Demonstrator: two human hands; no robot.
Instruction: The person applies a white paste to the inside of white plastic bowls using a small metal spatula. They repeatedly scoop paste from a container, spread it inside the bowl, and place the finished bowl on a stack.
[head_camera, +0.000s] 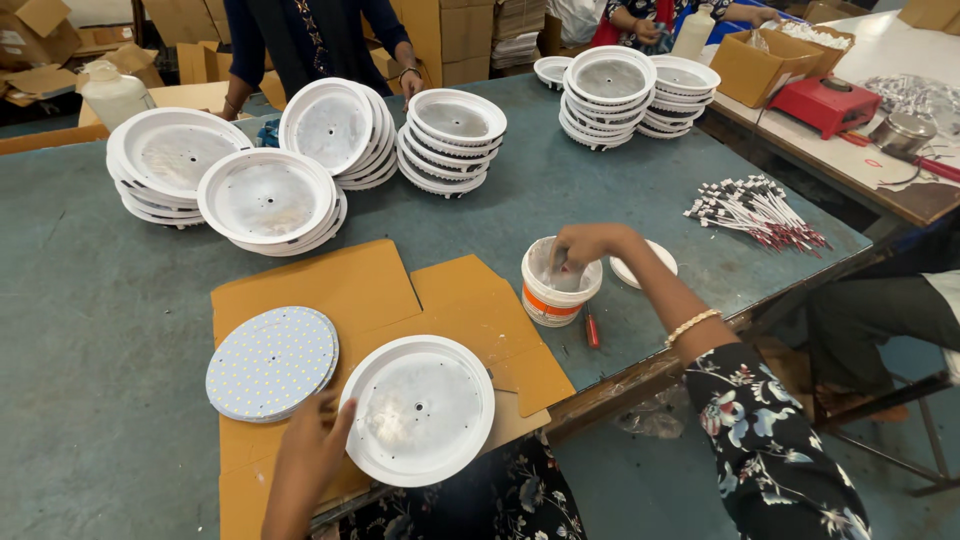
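Your left hand (305, 455) rests on the cardboard sheet (350, 290), fingers together against the rim of the white round housing (418, 410) beside the stacked LED discs (270, 362). Your right hand (585, 243) dips bunched fingertips into the small white tub (555, 295); what they pinch is hidden.

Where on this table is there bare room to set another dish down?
Bare green table lies left of the cardboard sheet, below the dish stacks. More lies between the far stacks, the wire bundle and the tub. Crowded: the cardboard, with the left hand on a dish.
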